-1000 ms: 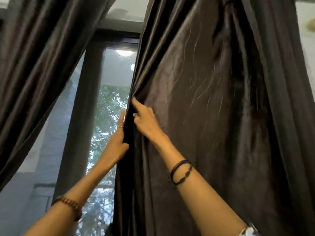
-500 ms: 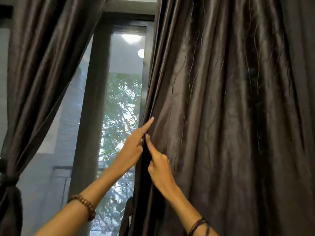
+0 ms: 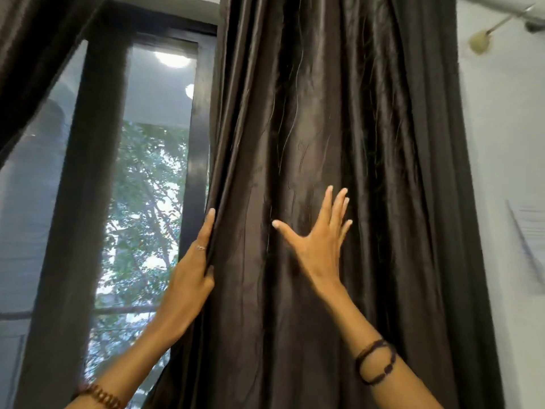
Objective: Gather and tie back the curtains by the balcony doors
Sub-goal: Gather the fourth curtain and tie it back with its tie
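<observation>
A dark brown satin curtain [image 3: 339, 119] hangs in long folds across the middle and right of the head view. My left hand [image 3: 191, 273] grips its left edge, fingers wrapped around the hem beside the door frame. My right hand [image 3: 320, 240] lies flat on the front of the fabric, fingers spread apart, holding nothing. A second dark curtain [image 3: 32, 54] slants across the upper left corner; its lower part is out of view.
A dark balcony door frame [image 3: 85, 184] with glass panes [image 3: 147, 187] shows trees outside. A white wall [image 3: 507, 160] is to the right of the curtain, with a brass fitting [image 3: 479, 42] high up.
My right hand has left the curtain's edge and moved right, opening flat onto the fabric. My left hand keeps hold of the edge. The view has shifted right, showing the wall.
</observation>
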